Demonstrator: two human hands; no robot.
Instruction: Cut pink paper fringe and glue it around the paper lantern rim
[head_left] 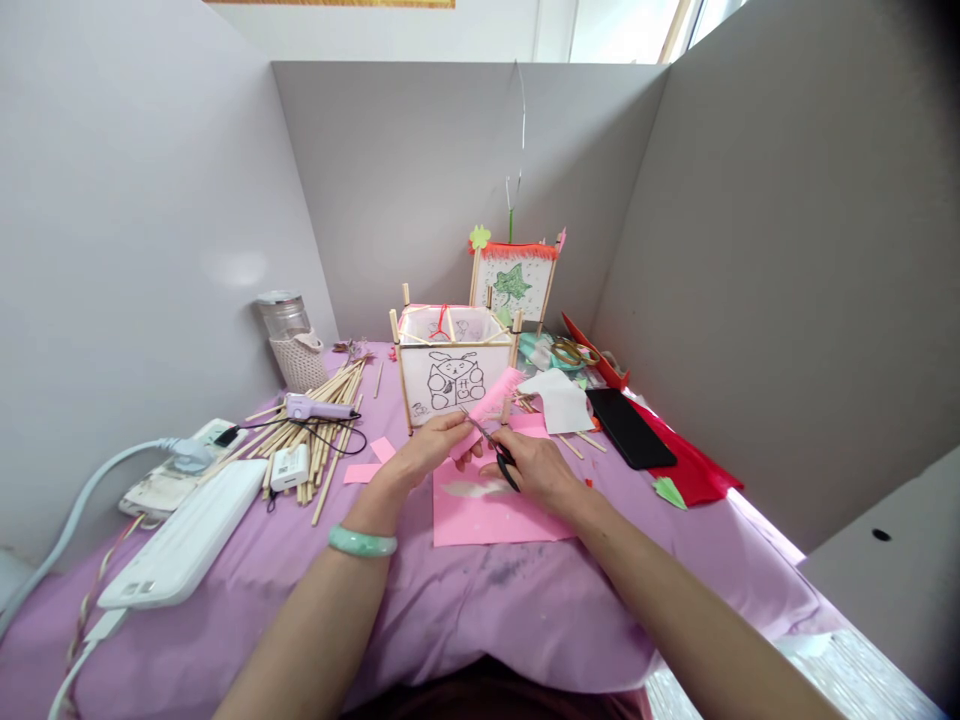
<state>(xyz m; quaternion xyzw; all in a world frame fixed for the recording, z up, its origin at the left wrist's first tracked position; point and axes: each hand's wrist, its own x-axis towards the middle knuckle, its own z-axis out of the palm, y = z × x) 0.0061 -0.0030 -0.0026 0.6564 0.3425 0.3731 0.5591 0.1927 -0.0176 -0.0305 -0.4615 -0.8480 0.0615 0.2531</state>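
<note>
My left hand [431, 447] is closed on a folded strip of pink paper [489, 405] with a fringed edge, held up over the table. My right hand [536, 468] grips small black-handled scissors [496, 450], whose blades point into the strip. Both hands hover above a flat pink paper sheet [491, 505] on the purple cloth. Just behind them stands a square stick-framed paper lantern [453, 370] with a rabbit drawing on its front. A green bangle [362, 541] circles my left wrist.
A second lantern [515, 280] with a green leaf stands at the back. Bamboo sticks [319, 425], a purple glue gun [319, 407], a glass jar [289, 335] and a white power bank [187, 545] lie left. A black phone [628, 427], red paper [694, 465] and tape rolls [574, 352] lie right.
</note>
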